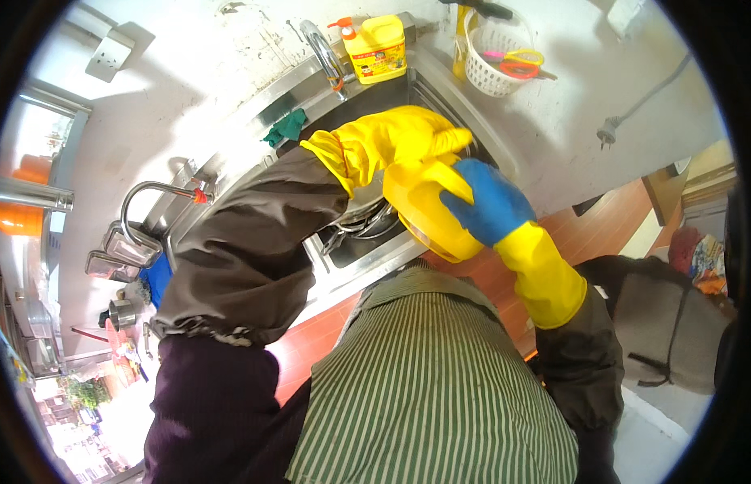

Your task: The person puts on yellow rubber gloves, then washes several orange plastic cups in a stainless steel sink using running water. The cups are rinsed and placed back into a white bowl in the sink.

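Note:
A yellow plastic jug is tilted over the front edge of the steel sink. My right hand, in a blue and yellow rubber glove, grips its looped handle. My left hand wears a yellow rubber glove and lies bent over the jug's upper end. Its fingers point right, and what they hold, if anything, is hidden. Beneath my left forearm, shiny metal cookware sits in the sink basin. A yellow detergent bottle with a red pump stands upright behind the basin.
A chrome faucet rises at the back, and another curved faucet at the left. A green cloth lies on the sink's rim. At the back right stands a white basket with scissors. A plug rests on the counter.

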Action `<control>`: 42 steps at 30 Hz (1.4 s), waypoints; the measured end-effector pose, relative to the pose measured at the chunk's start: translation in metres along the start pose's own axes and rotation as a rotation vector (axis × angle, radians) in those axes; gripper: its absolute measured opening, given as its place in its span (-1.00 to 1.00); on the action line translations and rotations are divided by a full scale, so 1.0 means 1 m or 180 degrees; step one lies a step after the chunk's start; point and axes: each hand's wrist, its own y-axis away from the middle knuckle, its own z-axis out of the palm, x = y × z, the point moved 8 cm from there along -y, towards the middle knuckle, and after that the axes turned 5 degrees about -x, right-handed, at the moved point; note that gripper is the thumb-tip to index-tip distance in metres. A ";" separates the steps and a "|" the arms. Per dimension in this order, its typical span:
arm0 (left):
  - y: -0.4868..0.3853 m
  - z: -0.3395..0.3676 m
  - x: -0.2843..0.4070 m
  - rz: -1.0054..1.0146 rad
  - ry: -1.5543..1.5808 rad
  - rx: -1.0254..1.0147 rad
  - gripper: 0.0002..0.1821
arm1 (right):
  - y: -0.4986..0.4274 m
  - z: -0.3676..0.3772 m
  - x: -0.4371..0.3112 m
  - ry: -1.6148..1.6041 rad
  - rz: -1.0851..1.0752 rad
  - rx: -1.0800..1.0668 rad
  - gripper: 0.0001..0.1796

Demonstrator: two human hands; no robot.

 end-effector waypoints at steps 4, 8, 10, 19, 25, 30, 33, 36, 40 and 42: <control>0.002 -0.005 0.008 0.0015 -0.0673 0.0386 -0.28 | -0.006 0.000 -0.001 -0.0123 -0.0043 0.0164 -0.62; 0.006 -0.001 0.011 -0.0038 -0.0285 0.0012 -0.27 | 0.007 -0.004 -0.003 -0.0097 -0.0386 0.0415 -0.60; 0.002 0.001 0.015 0.0051 -0.0387 -0.0117 -0.28 | 0.015 -0.005 -0.005 -0.0108 -0.0534 0.0556 -0.60; -0.006 0.000 0.014 -0.0023 -0.0317 -0.0006 -0.35 | 0.010 -0.005 -0.009 -0.0059 -0.0278 0.0548 -0.61; -0.005 -0.003 0.021 0.0518 -0.0037 0.0015 -0.37 | 0.016 -0.006 -0.007 -0.0091 -0.0069 0.0419 -0.56; -0.008 0.001 0.019 0.0460 -0.0428 0.0057 -0.31 | 0.016 0.005 0.002 0.0075 0.0587 -0.0044 -0.47; -0.011 0.002 0.029 0.0637 -0.0607 -0.0216 -0.32 | 0.022 -0.001 0.001 -0.0001 0.0506 0.0069 -0.45; -0.011 0.005 0.035 0.0693 -0.0651 -0.0391 -0.34 | 0.027 -0.008 -0.010 -0.0182 -0.0064 0.0540 -0.52; -0.004 -0.002 0.037 0.0621 -0.0329 0.0069 -0.35 | 0.027 -0.003 -0.012 0.0173 -0.0180 0.0857 -0.53; -0.002 -0.003 0.038 0.0647 -0.0488 0.0079 -0.34 | 0.024 0.001 -0.010 0.0209 -0.0138 0.0709 -0.53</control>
